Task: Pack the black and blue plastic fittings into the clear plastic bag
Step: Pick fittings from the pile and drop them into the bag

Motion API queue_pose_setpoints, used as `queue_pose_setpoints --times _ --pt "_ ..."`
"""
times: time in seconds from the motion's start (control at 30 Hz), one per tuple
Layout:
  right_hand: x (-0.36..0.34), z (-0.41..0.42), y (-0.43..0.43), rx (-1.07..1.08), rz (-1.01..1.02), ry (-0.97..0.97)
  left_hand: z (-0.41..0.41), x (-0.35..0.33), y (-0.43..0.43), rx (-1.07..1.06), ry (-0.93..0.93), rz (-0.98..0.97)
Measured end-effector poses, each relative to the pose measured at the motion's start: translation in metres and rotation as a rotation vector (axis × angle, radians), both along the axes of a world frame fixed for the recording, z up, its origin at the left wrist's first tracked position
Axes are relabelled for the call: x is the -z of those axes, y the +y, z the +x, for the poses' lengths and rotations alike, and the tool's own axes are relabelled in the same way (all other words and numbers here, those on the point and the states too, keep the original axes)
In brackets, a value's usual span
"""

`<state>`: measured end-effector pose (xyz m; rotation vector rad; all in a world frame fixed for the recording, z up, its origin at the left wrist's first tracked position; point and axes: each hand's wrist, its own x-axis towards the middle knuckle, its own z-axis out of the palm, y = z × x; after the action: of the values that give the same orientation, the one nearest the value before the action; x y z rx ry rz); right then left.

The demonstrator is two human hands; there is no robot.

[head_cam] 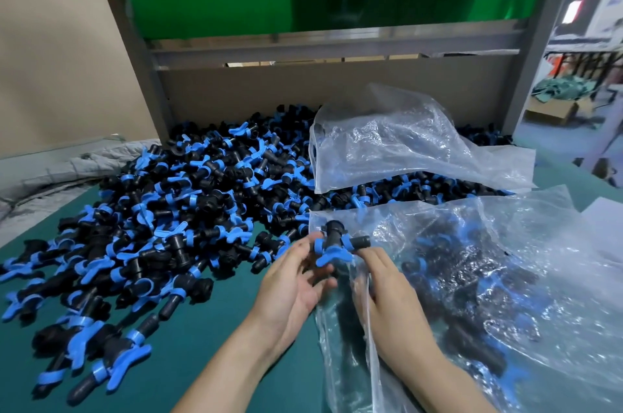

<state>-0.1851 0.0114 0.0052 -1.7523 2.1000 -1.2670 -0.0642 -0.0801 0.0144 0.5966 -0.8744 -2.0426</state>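
A big heap of black and blue plastic fittings (188,196) covers the green table top. A clear plastic bag (472,277) lies at the right with several fittings inside it. At the bag's mouth my left hand (296,281) and my right hand (387,298) hold a small cluster of fittings (337,245) between their fingertips. My right hand lies on the bag's near edge, partly under the film. How many fittings the cluster holds is hard to tell.
A second clear bag (404,146), crumpled, lies on the heap behind. A cardboard wall (303,92) and a grey metal frame (337,45) close the back. Grey padded cloth (50,173) lies at the left. Bare green table (209,345) shows in front.
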Motion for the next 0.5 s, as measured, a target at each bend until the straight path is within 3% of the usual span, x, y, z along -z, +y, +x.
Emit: queue_pose_setpoints --times 0.1,0.27,0.5 --pt "0.001 0.0 0.0 0.013 0.002 -0.002 0.001 0.004 -0.002 -0.07 -0.124 -0.137" --pt "0.002 0.0 0.0 0.029 0.052 0.001 0.008 0.004 -0.004 -0.298 -0.411 -0.619" --pt "0.005 0.0 -0.004 0.066 0.042 -0.006 0.009 0.002 0.001 -0.302 -0.424 -0.686"
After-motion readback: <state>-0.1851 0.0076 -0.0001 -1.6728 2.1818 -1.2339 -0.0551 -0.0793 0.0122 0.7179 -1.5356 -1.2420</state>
